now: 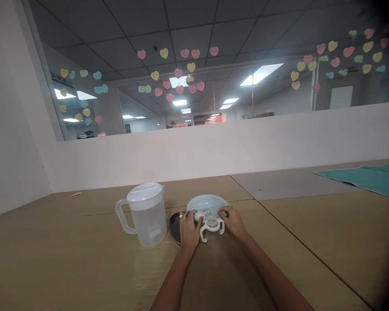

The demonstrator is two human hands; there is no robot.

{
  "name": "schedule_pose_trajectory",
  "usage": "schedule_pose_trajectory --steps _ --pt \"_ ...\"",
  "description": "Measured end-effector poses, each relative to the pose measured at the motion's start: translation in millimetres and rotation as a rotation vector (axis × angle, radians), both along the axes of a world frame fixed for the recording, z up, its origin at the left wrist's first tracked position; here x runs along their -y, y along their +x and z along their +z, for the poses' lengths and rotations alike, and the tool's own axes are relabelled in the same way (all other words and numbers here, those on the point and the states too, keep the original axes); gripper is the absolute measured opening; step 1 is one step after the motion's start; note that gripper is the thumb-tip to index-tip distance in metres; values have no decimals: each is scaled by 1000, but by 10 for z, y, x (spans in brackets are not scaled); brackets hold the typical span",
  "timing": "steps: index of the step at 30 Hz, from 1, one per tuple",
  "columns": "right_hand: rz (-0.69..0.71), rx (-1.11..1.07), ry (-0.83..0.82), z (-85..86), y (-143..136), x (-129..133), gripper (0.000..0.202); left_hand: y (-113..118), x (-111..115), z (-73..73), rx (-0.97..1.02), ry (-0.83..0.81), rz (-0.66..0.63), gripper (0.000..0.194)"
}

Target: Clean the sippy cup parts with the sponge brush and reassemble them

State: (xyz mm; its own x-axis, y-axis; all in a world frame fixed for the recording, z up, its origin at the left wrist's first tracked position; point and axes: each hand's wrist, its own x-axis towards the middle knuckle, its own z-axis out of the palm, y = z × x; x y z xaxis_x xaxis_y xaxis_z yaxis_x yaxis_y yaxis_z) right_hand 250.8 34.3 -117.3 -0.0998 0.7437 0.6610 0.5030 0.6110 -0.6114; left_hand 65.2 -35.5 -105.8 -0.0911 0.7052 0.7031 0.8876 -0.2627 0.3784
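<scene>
A baby bottle with two white curved handles [212,223] stands on the table between my hands, its round top uncovered. My left hand [189,229] is left of it, fingers closed around a small white cap-like piece [199,214]. My right hand [232,219] is at the right of the bottle with its fingertips pinched together; what they hold, if anything, is too small to make out. Just behind the hands is a pale blue-white bowl [207,199]. A dark, shiny round metal dish [175,228] lies partly hidden behind my left hand.
To the left stands a translucent plastic pitcher [149,220] with a white lid and a handle. Something yellow [228,203] shows at the bowl's right edge. A teal cloth [369,178] lies at the far right. The low wall [181,157] under the window bounds the table's back.
</scene>
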Motion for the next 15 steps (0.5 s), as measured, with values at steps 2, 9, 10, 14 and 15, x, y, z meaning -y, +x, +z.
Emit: schedule_pose_trajectory --steps 2,9,10,14,15 --pt "14 29 1 17 2 19 24 -8 -2 -25 -60 2 9 32" --pt "-28 -20 97 159 -23 225 44 19 44 -2 -134 76 167 42" --pt "-32 -23 112 168 -35 257 45 13 67 33 -122 110 215 44" --pt "-55 66 188 122 -111 331 48 -115 169 204 55 312 474 56" --pt "-66 97 208 98 -133 335 48 -168 188 238 116 367 536 62"
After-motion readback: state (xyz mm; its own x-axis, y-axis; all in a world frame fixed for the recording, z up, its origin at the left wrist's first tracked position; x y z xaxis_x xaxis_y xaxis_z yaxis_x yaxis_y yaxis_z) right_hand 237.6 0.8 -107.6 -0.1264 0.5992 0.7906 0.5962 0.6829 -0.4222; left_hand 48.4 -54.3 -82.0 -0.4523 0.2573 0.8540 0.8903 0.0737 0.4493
